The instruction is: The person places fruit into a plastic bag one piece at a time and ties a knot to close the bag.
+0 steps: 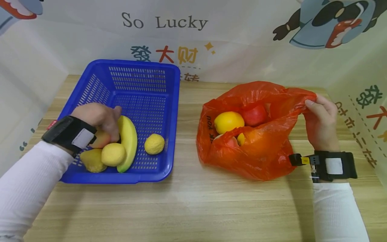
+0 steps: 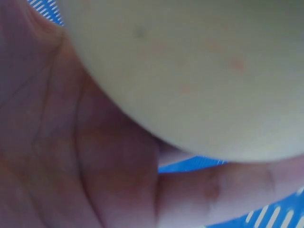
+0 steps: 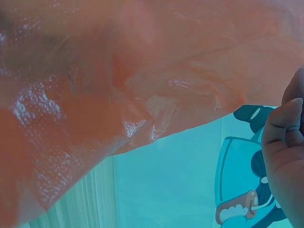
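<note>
Over the left part of a blue plastic basket (image 1: 171,134), my left hand (image 1: 98,117) curls its fingers around a pale round fruit with pinkish specks (image 2: 204,80), which looks like a peach. The hand hides much of it in the head view. Close by in the basket lie a banana (image 1: 128,141), a yellow lemon-like fruit (image 1: 113,155) and a pear (image 1: 93,160). A wrinkled yellow fruit (image 1: 154,144) lies apart to the right. My right hand (image 1: 323,117) pinches the rim of a red plastic bag (image 1: 263,161) at its upper right corner, holding the mouth open.
Inside the bag are a yellow lemon (image 1: 229,122), a red fruit (image 1: 255,115) and other fruit partly hidden by the plastic. Bag and basket stand side by side on a wooden table (image 1: 187,208). Printed cloth (image 1: 242,57) hangs behind and at the sides.
</note>
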